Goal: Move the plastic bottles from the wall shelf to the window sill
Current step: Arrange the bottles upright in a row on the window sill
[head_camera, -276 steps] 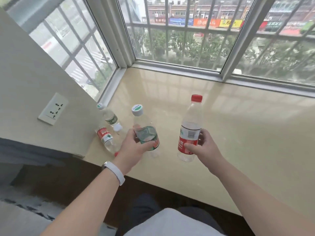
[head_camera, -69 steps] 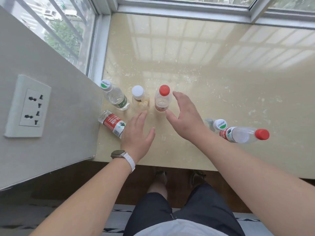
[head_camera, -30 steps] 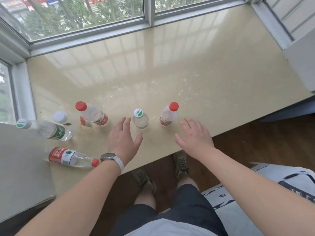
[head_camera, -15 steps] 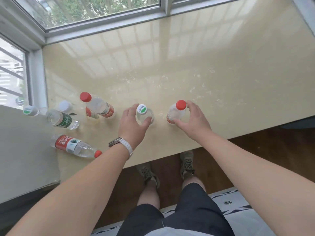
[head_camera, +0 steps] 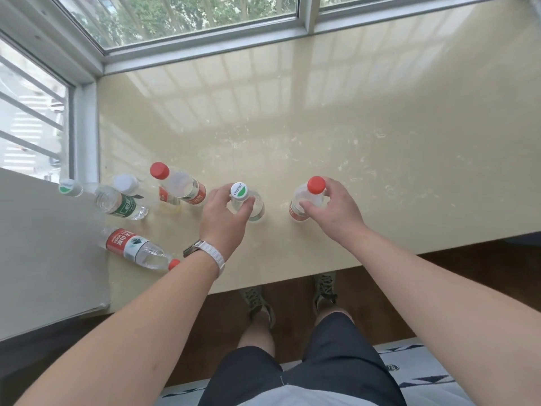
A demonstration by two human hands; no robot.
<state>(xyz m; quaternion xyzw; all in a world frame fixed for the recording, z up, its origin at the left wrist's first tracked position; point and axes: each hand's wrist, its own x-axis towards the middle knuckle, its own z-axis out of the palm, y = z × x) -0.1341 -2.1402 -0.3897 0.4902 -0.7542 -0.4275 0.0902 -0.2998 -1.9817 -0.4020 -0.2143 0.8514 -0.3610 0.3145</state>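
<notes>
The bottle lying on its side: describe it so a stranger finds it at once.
Start at the beige window sill and go to its near left corner, beside the wall. There lies the bottle with a red label and a red cap, the only one lying on its side.

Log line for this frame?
left hand: grips green-leaf-cap bottle | right hand: grips rightmost red-capped bottle | both upright on window sill

white wristwatch [head_camera: 209, 254], dark shorts [head_camera: 307, 361], olive shoes [head_camera: 323, 290]
</notes>
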